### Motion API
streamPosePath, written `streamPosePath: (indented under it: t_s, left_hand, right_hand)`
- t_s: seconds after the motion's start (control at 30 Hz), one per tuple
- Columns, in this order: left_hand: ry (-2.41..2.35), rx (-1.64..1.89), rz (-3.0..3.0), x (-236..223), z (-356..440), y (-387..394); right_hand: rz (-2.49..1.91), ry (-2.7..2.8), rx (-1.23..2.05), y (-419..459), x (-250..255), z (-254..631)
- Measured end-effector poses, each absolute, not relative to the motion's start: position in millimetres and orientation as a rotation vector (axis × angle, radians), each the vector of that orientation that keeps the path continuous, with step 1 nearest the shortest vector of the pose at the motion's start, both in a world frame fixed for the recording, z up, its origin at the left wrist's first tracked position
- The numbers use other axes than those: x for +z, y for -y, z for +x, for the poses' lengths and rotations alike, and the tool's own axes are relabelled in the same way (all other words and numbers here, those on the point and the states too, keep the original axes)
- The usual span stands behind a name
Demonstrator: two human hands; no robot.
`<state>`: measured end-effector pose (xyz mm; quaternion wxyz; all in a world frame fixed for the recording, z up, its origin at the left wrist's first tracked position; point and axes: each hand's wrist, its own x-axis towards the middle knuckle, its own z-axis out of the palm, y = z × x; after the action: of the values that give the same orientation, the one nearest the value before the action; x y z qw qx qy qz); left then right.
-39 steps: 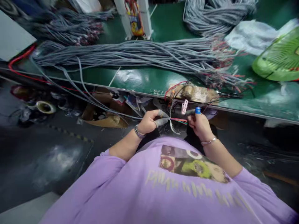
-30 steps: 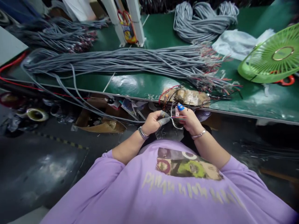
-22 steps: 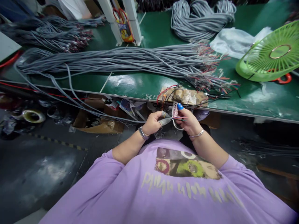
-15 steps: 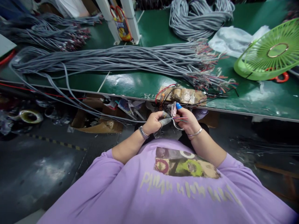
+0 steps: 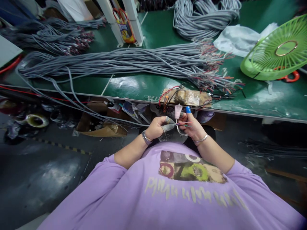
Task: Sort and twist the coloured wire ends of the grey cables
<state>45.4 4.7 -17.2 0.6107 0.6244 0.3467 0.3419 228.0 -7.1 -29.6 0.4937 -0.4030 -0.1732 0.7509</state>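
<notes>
My left hand (image 5: 157,127), with grey-wrapped thumb and finger, pinches a grey cable (image 5: 130,123) close to its stripped end. Thin coloured wires (image 5: 184,123), red and blue-green among them, fan out rightward from that end. A pale pink-white piece (image 5: 177,111) stands up from the same spot; its material is unclear. My right hand (image 5: 194,128) is beside it, the blue-tipped thumb raised away from the bent fingers. The wires lie across these fingers, and a white strand (image 5: 181,131) loops below. The right fingertips are partly hidden behind the pale piece and wires.
A long bundle of grey cables (image 5: 134,60) with frayed ends lies on the green bench (image 5: 134,84). A taped cardboard block (image 5: 192,97) sits at the front edge. A green fan (image 5: 275,52) and orange-handled scissors (image 5: 291,76) are at right. Coiled cables (image 5: 189,19) lie behind.
My right thumb has moved away from the pale piece, slightly to the right. The pale piece now shows its broader side. My left hand still pinches the cable.
</notes>
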Motion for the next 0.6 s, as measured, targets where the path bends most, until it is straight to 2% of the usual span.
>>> streamPosePath:
  t_s: [0.3, 0.6]
  left_hand:
    - [-0.677, 0.714, 1.576, -4.6, 18.7, 29.9]
    - [-0.859, 0.928, 1.636, -7.0, 20.9, 28.6]
  right_hand:
    - [-1.027, 0.427, 1.841, 15.3, -35.4, 238.7]
    - [-0.992, 0.563, 1.887, 3.5, -12.6, 231.5]
